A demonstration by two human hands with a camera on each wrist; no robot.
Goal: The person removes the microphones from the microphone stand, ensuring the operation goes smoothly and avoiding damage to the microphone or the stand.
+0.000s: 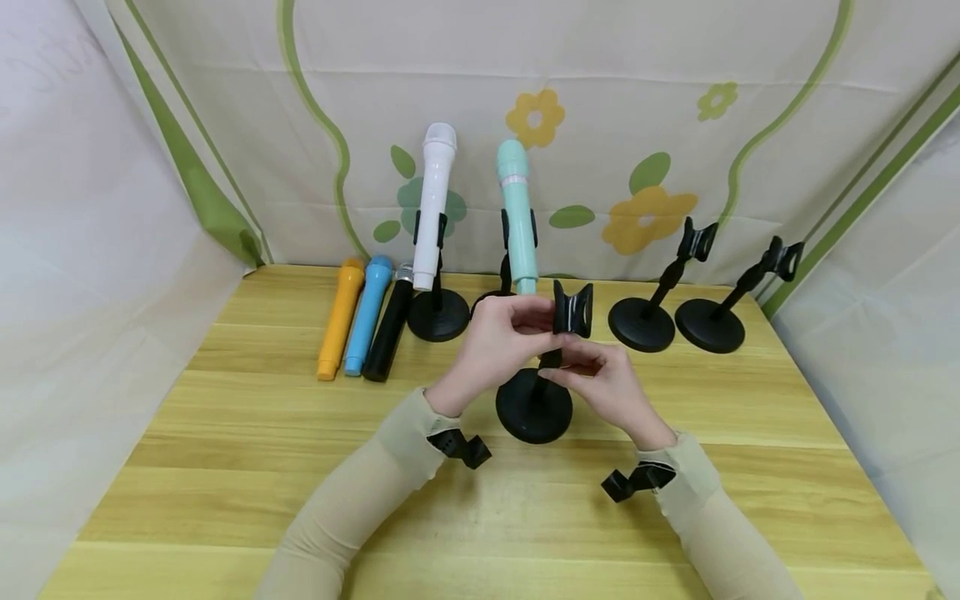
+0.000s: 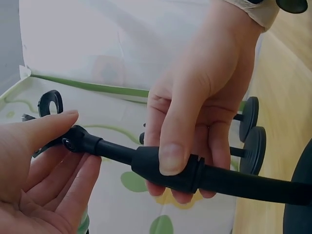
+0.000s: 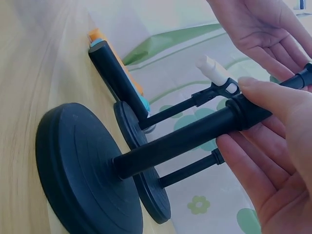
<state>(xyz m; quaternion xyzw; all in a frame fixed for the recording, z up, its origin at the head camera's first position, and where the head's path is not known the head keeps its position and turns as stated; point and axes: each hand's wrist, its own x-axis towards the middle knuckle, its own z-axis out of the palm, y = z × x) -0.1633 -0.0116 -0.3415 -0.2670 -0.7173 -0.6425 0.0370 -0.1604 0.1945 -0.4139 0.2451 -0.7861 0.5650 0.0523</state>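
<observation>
A black microphone stand (image 1: 532, 412) rests with its round base on the wooden table (image 1: 247, 433) at the middle. My left hand (image 1: 502, 337) pinches the joint just under its black clip (image 1: 573, 308), thumb on top in the left wrist view (image 2: 44, 165). My right hand (image 1: 611, 387) grips the stem lower down, thumb and fingers curled round the thick collar (image 2: 168, 168). In the right wrist view the base (image 3: 83, 165) fills the left side, with the right hand (image 3: 278, 161) on the stem and the left hand (image 3: 258, 29) above it.
At the back, a white microphone (image 1: 435, 217) and a teal microphone (image 1: 517, 217) stand in their stands. Orange (image 1: 341, 317), blue (image 1: 369, 312) and black (image 1: 392, 325) microphones lie at back left. Two empty stands (image 1: 645, 321) (image 1: 712, 321) are at back right. Cloth walls surround the table.
</observation>
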